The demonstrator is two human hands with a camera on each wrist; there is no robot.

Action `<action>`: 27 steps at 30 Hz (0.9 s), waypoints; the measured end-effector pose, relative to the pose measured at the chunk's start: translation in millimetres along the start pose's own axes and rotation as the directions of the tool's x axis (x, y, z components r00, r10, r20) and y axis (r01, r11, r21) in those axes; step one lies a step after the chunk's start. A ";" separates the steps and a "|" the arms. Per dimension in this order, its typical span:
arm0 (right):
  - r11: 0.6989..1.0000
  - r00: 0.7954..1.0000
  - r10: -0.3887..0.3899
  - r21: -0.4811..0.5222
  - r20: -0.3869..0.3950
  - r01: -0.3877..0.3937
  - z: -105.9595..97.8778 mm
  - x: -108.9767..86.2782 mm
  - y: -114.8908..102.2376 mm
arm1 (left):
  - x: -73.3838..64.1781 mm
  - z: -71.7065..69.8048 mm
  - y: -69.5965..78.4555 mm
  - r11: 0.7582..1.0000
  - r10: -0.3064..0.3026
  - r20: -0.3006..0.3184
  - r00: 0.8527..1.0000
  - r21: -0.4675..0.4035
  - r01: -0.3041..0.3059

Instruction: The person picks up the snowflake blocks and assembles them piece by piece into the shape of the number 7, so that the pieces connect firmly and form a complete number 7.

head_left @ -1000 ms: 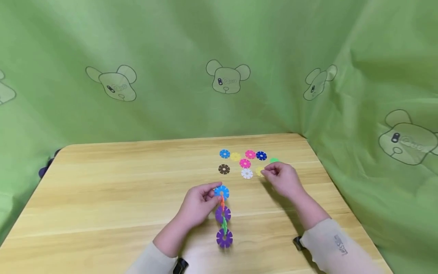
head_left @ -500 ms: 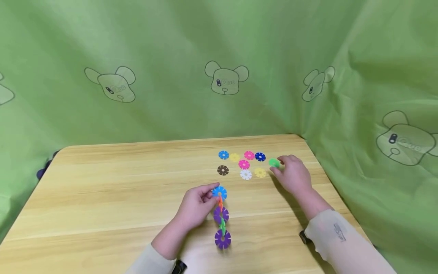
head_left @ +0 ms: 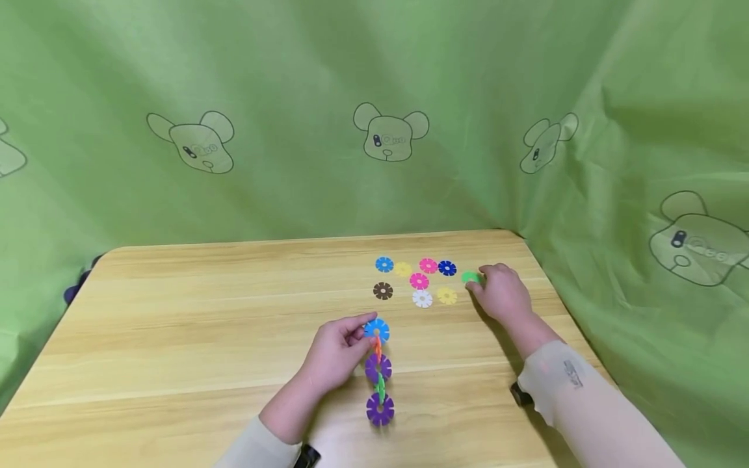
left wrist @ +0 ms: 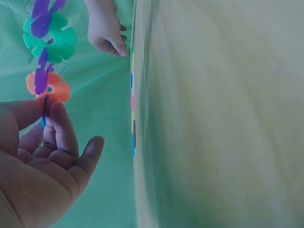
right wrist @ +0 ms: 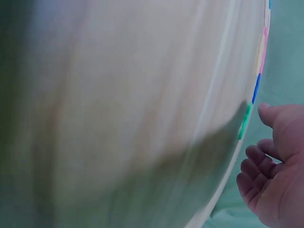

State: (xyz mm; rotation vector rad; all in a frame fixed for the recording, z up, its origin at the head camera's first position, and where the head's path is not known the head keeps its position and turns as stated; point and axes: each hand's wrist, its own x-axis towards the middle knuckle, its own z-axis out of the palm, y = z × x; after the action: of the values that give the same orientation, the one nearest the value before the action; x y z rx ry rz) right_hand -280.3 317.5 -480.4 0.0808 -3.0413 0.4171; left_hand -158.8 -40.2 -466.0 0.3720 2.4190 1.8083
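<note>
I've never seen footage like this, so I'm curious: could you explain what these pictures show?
There's no machine here; the work is done by a person, bare-handed. The wide picture comes from a camera worn on the head, looking forward and down; the two sideways close-ups come from a camera on each wrist. On the wooden table lie nine loose discs, notched and in several colours. The left hand pinches a blue disc at the far end of a joined chain of five. The right hand is at the green disc, the rightmost loose one, but doesn't appear to grip it.
</note>
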 end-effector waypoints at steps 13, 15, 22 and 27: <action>1.000 0.997 0.015 -0.025 0.074 -0.014 8.6 9.6 6.3 | 1.4 1.8 -2.6 1.000 -0.001 0.001 1.000 0.017 0.001; 0.999 0.997 0.017 -0.030 0.079 -0.014 8.8 10.5 6.0 | 1.2 1.8 -2.5 1.000 0.000 0.002 1.000 0.013 0.000; 0.999 0.996 0.040 0.017 0.086 -0.042 7.9 14.5 4.3 | 0.7 1.9 -1.6 1.000 -0.007 0.004 1.000 0.024 0.007; 0.993 0.991 0.072 0.087 0.116 -0.082 6.5 16.8 4.2 | 0.3 1.9 -0.8 1.000 -0.010 0.002 1.000 0.022 0.010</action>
State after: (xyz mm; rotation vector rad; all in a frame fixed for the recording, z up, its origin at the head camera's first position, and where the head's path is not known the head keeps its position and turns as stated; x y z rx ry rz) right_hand -297.8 319.0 -486.5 -0.0090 -3.1436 0.5769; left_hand -158.8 -38.5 -467.3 0.3627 2.4372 1.7774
